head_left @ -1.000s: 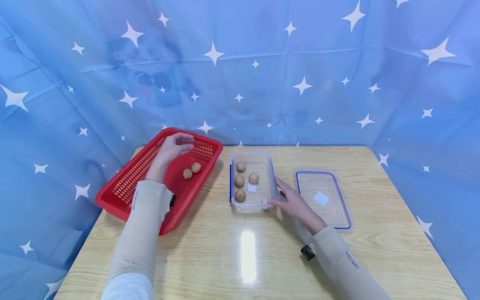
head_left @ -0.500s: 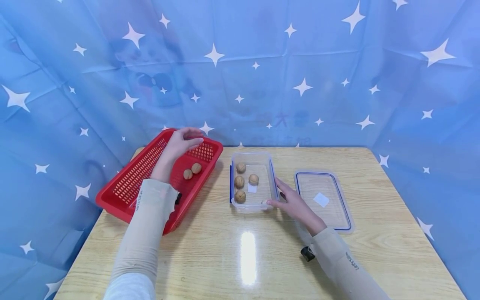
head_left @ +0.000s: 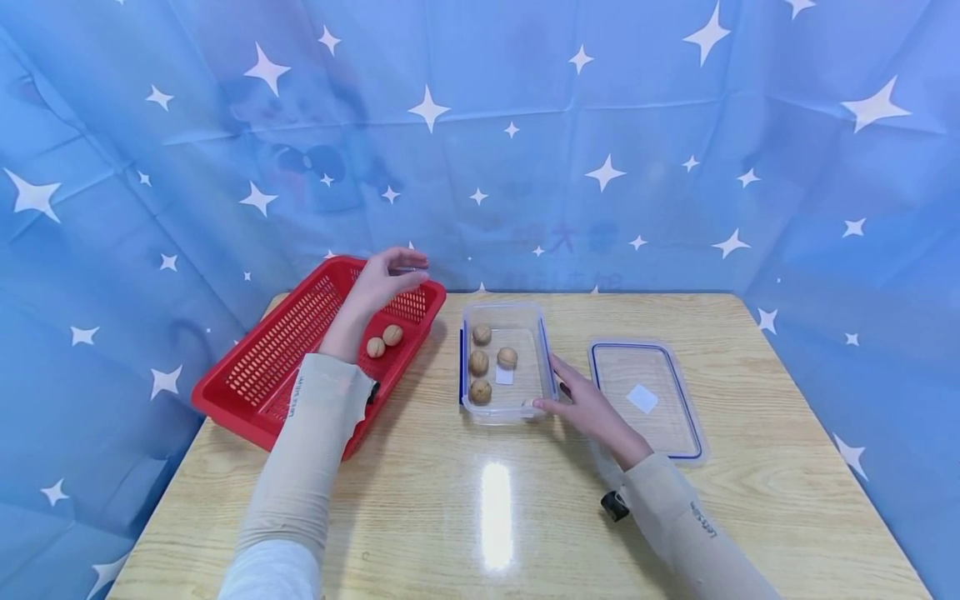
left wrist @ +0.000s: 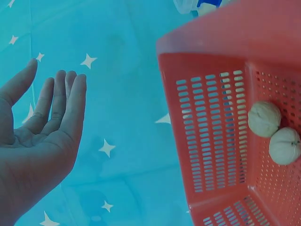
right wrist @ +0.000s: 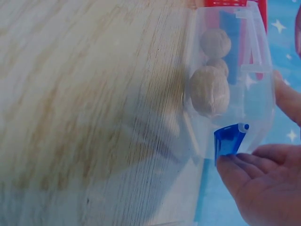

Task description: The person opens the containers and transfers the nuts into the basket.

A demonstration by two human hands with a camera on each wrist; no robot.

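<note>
My left hand (head_left: 381,285) hovers over the far end of a red plastic basket (head_left: 262,427). In the left wrist view its fingers are spread loosely, the palm holding nothing. Two walnuts (head_left: 384,341) lie on the basket floor, to the right of my left wrist. My right hand (head_left: 588,408) holds the near right corner of a clear plastic food container (head_left: 528,387), thumb over the near rim and fingers along the right side. Several walnuts (head_left: 480,362) sit inside, most lined up along its left wall. A blue side clip (right wrist: 229,139) hangs by my right fingertips.
A clear lid (head_left: 652,425) with a blue seal and a white label lies on the wooden table (head_left: 420,508), right of the container. Behind the table hangs a blue curtain (head_left: 480,142) with white stars.
My left hand has moved right and slightly away, toward the basket's far right corner. The right hand, the container and the walnuts stay where they were.
</note>
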